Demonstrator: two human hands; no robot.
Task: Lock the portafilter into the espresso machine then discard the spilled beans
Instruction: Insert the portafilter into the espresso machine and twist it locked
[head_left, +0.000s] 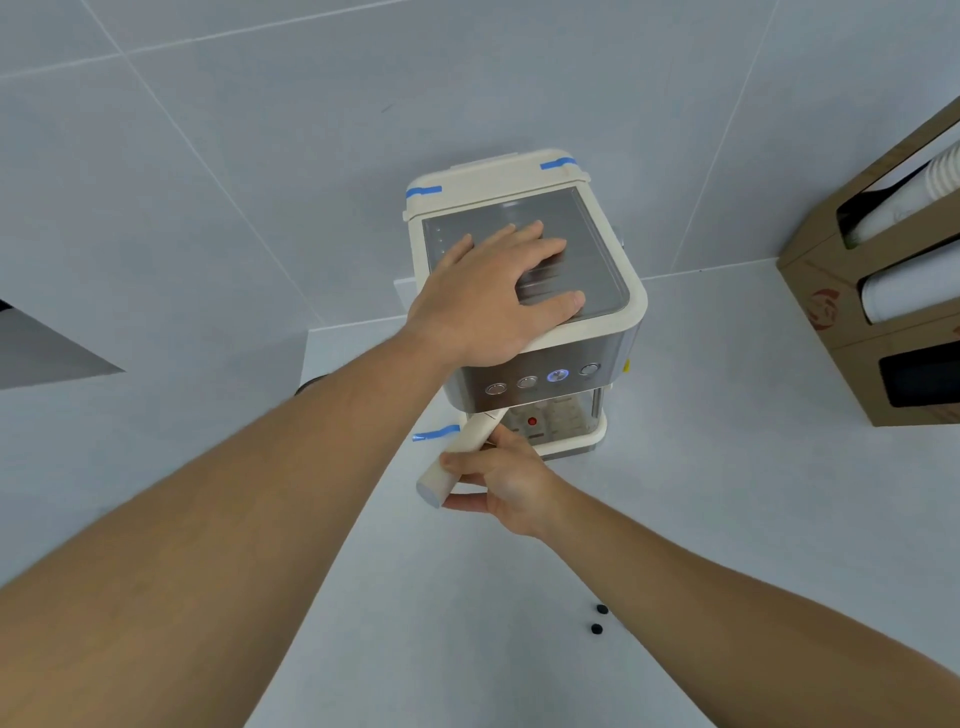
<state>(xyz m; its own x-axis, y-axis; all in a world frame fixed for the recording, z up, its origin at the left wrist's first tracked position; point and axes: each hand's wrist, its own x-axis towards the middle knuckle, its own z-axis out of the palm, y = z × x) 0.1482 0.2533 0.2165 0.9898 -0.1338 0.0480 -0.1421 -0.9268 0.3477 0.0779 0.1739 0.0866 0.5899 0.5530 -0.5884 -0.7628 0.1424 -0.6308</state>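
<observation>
The right hand (506, 480) sits just below the centre of the frame, fingers curled snug around the cream handle of the portafilter (457, 457). Thumb runs under the handle near its butt end, the other fingers wrap over the top. The handle angles down and left out from under the front of the espresso machine (618, 317); its head end is tucked under the machine, so whether it's seated can't be told from here.

The left hand (493, 296) lies flat on the machine's metal top, fingers spread wide, palm hanging over the front left corner, holding nothing. Its forearm cuts across the left of the frame and hides part of the counter (701, 467).

One of the four round buttons (558, 376) on the front panel glows blue. Strips of blue tape (423, 191) sit on the back corners of the machine, with another by its lower left.

Two dark coffee beans (599, 618) lie on the white counter in the lower centre-right, close together, well apart from both hands.

At the right edge there's a cardboard dispenser (831, 291) with stacks of white paper cups (904, 293) lying in its upper slots.
</observation>
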